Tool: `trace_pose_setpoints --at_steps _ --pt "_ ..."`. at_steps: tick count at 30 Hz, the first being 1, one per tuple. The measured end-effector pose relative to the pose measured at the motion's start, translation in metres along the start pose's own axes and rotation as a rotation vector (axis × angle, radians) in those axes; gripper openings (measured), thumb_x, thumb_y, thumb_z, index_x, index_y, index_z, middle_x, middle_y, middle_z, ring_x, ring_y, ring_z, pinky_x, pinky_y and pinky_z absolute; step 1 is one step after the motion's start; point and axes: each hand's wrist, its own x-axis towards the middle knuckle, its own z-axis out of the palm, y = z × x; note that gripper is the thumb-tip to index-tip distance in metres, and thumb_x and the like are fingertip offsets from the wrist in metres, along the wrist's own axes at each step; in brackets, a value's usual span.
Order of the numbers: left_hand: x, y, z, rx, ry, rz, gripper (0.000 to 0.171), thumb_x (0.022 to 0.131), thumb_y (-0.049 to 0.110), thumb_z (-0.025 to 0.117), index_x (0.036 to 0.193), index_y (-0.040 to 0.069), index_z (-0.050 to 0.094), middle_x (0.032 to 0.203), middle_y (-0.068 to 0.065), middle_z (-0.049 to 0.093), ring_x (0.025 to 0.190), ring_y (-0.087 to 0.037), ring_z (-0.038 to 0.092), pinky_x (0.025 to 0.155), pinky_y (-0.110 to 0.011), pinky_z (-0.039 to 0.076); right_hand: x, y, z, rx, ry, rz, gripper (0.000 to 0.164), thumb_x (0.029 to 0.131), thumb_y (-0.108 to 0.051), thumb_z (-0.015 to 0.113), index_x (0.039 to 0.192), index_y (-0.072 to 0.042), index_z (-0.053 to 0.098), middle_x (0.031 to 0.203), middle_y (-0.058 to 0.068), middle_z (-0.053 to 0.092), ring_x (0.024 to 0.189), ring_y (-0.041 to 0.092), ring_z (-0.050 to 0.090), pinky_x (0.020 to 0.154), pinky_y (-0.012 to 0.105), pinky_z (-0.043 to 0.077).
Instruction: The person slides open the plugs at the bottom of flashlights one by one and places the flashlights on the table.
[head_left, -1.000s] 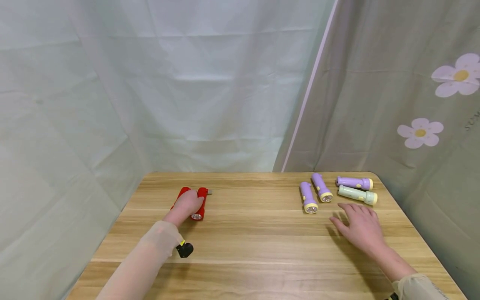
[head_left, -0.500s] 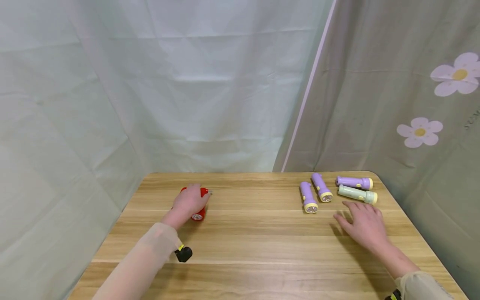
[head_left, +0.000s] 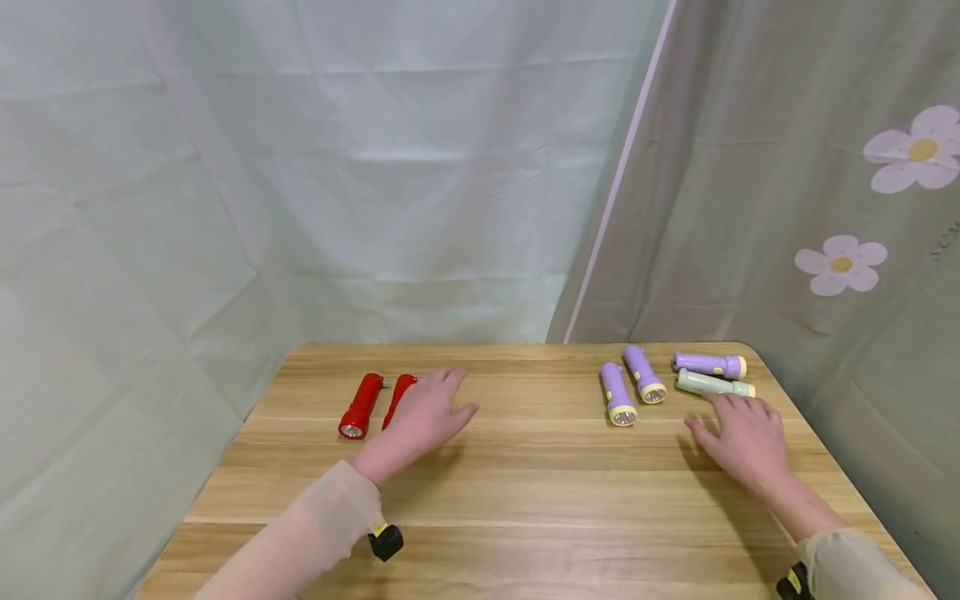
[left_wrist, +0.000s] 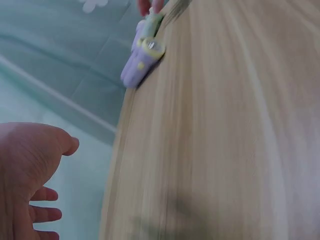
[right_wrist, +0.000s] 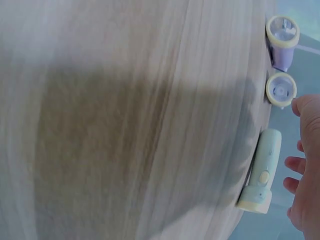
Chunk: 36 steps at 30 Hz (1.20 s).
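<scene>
My left hand (head_left: 423,417) is raised just right of two red flashlights, its fingers spread and holding nothing. One red flashlight (head_left: 362,407) lies in full view; the other red flashlight (head_left: 398,398) is partly hidden behind the hand. My right hand (head_left: 746,437) hovers with relaxed fingers in front of a pale green flashlight (head_left: 705,383), overlapping its front edge in the head view. Behind the green one lies a purple flashlight (head_left: 705,364). Two more purple ones lie to the left: a nearer purple flashlight (head_left: 617,393) and a farther purple flashlight (head_left: 644,373).
The wooden table (head_left: 517,500) runs back to a pale curtain (head_left: 450,208). A grey curtain with flowers (head_left: 750,208) hangs along the right side. Each wrist wears a black camera, such as the left wrist camera (head_left: 386,542).
My left hand has lifted off the red flashlights and moved right, uncovering the left one. My right hand has drifted slightly right, now overlapping the green flashlight. The flashlights lie where they were.
</scene>
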Motion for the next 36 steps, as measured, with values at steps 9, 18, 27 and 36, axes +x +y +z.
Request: trace_pose_setpoints --at_steps 9,18,27,36 --pt "-0.010 0.026 0.011 0.055 -0.021 0.186 0.072 0.097 0.049 0.065 0.156 0.014 0.043 0.151 -0.011 0.050 0.137 -0.034 0.047 0.113 -0.054 0.036 0.004 0.011 -0.001 -0.003 -0.028 0.044 0.056 0.095 -0.035 0.070 0.134 0.004 0.056 0.129 0.033 0.055 0.120 0.061 0.041 0.097 0.073 0.025" --pt "-0.020 0.049 0.022 0.060 -0.071 0.299 0.072 0.098 0.050 0.064 0.158 0.017 0.040 0.154 -0.008 0.046 0.141 -0.029 0.043 0.117 -0.053 0.030 0.010 0.017 -0.002 0.004 -0.046 0.069 0.057 0.096 -0.033 0.067 0.136 0.006 0.052 0.132 0.035 0.051 0.121 0.061 0.037 0.097 0.073 0.024" --pt "-0.032 0.074 0.043 0.068 -0.114 0.385 0.071 0.100 0.055 0.058 0.158 0.020 0.039 0.154 -0.006 0.046 0.142 -0.026 0.043 0.119 -0.049 0.029 0.019 0.025 -0.001 -0.003 -0.070 0.081 0.061 0.095 -0.033 0.067 0.138 0.007 0.049 0.135 0.037 0.048 0.120 0.063 0.037 0.099 0.075 0.022" --pt "-0.040 0.100 0.061 0.012 -0.135 0.449 0.070 0.100 0.056 0.055 0.158 0.022 0.039 0.153 -0.003 0.047 0.141 -0.023 0.043 0.119 -0.051 0.028 0.029 0.032 0.003 -0.035 -0.071 0.089 0.062 0.092 -0.030 0.069 0.137 0.007 0.049 0.132 0.038 0.049 0.118 0.063 0.039 0.098 0.074 0.023"
